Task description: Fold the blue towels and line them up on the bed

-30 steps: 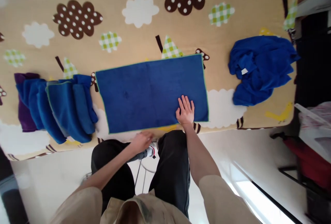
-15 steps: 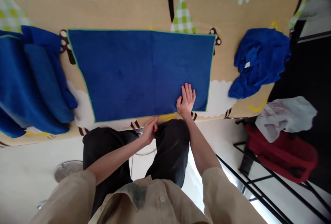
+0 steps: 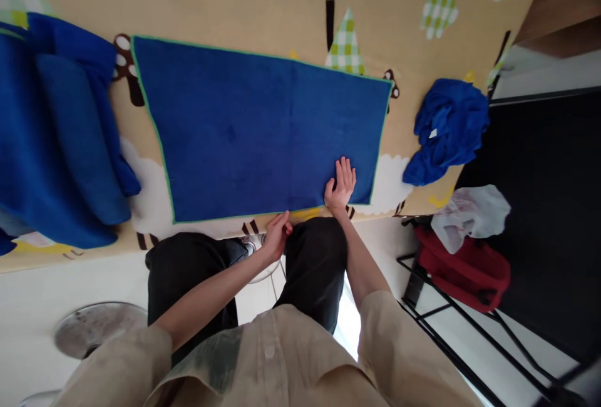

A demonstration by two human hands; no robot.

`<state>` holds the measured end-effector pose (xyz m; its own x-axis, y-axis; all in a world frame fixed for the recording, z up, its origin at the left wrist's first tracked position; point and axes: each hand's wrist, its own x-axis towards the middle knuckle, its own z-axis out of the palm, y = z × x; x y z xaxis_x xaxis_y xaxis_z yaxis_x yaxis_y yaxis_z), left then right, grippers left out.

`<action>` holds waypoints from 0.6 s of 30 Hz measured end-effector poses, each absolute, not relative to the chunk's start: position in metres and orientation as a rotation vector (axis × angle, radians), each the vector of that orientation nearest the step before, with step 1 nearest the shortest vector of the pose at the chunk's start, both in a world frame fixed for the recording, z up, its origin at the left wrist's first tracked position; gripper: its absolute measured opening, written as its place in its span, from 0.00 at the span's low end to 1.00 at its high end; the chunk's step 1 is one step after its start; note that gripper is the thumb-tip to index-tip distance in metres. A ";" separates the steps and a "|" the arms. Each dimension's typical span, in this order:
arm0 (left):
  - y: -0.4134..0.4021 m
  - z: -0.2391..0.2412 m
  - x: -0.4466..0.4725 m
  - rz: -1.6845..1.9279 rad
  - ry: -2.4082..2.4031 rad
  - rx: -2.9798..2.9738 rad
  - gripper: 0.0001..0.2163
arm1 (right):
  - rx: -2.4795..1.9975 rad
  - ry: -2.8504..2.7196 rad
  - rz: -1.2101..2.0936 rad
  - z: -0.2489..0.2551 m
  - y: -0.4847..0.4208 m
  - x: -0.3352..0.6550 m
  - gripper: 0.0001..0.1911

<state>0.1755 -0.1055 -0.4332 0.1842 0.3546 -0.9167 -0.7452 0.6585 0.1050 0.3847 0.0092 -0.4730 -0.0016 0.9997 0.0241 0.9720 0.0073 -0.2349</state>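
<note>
A blue towel (image 3: 253,128) with a green hem lies spread flat on the patterned table cover (image 3: 282,6). My right hand (image 3: 342,183) rests open and flat on the towel's near right part, fingers stretched out. My left hand (image 3: 276,233) is at the table's near edge just below the towel's hem, fingers curled; whether it pinches the hem is hidden.
Folded blue towels (image 3: 51,138) are stacked at the left. A crumpled blue cloth pile (image 3: 446,128) lies at the right end of the table. A white bag (image 3: 469,213) and a red bag (image 3: 462,269) sit on a black rack to the right. My dark-trousered knees are under the table edge.
My left hand has risen from between my knees to the table edge by the towel's hem. My right hand stays flat on the towel. The view has shifted closer and tilted.
</note>
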 end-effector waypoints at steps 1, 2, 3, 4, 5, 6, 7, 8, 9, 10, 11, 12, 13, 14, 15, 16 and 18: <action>-0.105 -0.433 0.175 0.805 1.140 -0.414 0.29 | -2.077 -2.077 0.209 -0.472 0.010 0.383 0.33; -0.103 -0.432 0.175 0.803 1.138 -0.415 0.29 | -2.075 -2.055 0.183 -0.472 0.011 0.382 0.32; -0.102 -0.431 0.175 0.798 1.134 -0.413 0.29 | -2.074 -2.022 0.147 -0.471 0.014 0.382 0.30; -0.102 -0.430 0.174 0.789 1.130 -0.410 0.29 | -2.074 -1.972 0.102 -0.470 0.020 0.381 0.27; -0.101 -0.430 0.174 0.780 1.127 -0.406 0.30 | -2.074 -1.914 0.056 -0.469 0.028 0.382 0.24; -0.100 -0.429 0.174 0.773 1.127 -0.401 0.30 | -2.069 -1.865 0.019 -0.468 0.039 0.383 0.21; -0.100 -0.429 0.174 0.767 1.129 -0.395 0.31 | -2.056 -1.836 0.002 -0.467 0.053 0.383 0.18; -0.100 -0.429 0.174 0.761 1.132 -0.389 0.31 | -2.032 -1.834 0.011 -0.466 0.071 0.383 0.16; -0.099 -0.429 0.174 0.757 1.136 -0.384 0.32 | -1.995 -1.860 0.040 -0.464 0.091 0.380 0.15; -0.099 -0.429 0.174 0.755 1.140 -0.378 0.32 | -1.943 -1.904 0.089 -0.463 0.114 0.376 0.15; -0.099 -0.428 0.174 0.751 1.144 -0.374 0.32 | -1.878 -1.953 0.147 -0.461 0.139 0.369 0.16; -0.099 -0.428 0.173 0.746 1.145 -0.370 0.32 | -1.807 -2.004 0.184 -0.458 0.164 0.359 0.17; -0.098 -0.428 0.173 0.742 1.145 -0.366 0.31 | -1.763 -2.061 0.218 -0.455 0.191 0.347 0.17; -0.098 -0.428 0.173 0.739 1.145 -0.362 0.31 | -1.759 -2.116 0.264 -0.452 0.216 0.333 0.17; -0.098 -0.427 0.173 0.736 1.145 -0.360 0.31 | -1.782 -2.167 0.318 -0.449 0.241 0.318 0.16; -0.098 -0.427 0.173 0.732 1.146 -0.358 0.31 | -1.824 -2.217 0.371 -0.447 0.265 0.304 0.16; -0.099 -0.427 0.173 0.731 1.149 -0.356 0.30 | -1.871 -2.317 0.458 -0.445 0.304 0.277 0.19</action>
